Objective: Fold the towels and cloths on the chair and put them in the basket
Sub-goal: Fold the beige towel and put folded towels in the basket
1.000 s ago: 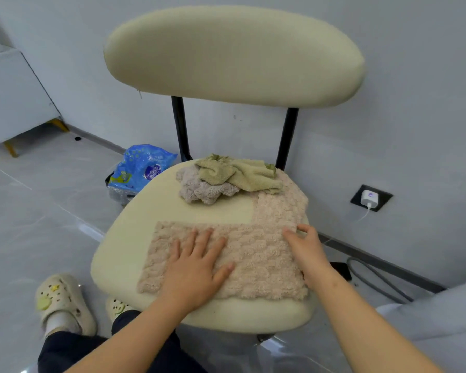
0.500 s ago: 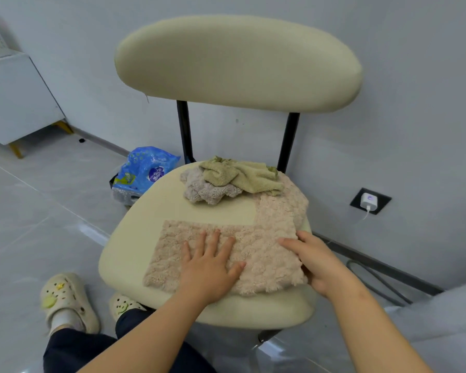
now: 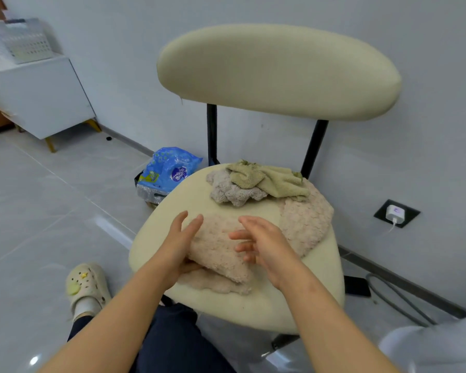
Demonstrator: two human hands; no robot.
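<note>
Head view: the chair seat (image 3: 240,310) is the ref. point here. On the seat lies the beige towel (image 3: 218,246), approx. in the middle and toward the front edge. Its left part is raised and doubled over into a thick fold, w/ a lower layer showing under it near the front of the seat. Its right part lies flat toward the right rear of the seat.

The left hand (image 3: 182,243) is against the left side of the fold. Two fingers (image 3: 197,222) point up and are straight, and the lower part of the hand goes under the fold. I cannot tell if it grips the towel or only supports it.

The right hand (image 3: 264,246) is over the right side of the fold, fingers spread and loose, holding nothing. Contact w/ the towel is not clear.

At the back of the seat is a grey cloth (image 3: 234,192), crumpled, and a green cloth (image 3: 269,179) lies partly on top of it and touches the flat part of the towel.

On the floor, left of the seat at the rear, is a blue bag (image 3: 170,170). Far to the left rear of the seat a white basket (image 3: 22,41) stands on a white cabinet (image 3: 38,98). Left of the seat front is a light shoe (image 3: 85,286). Right of the seat, on the wall, is a charger (image 3: 394,213) in a socket.
</note>
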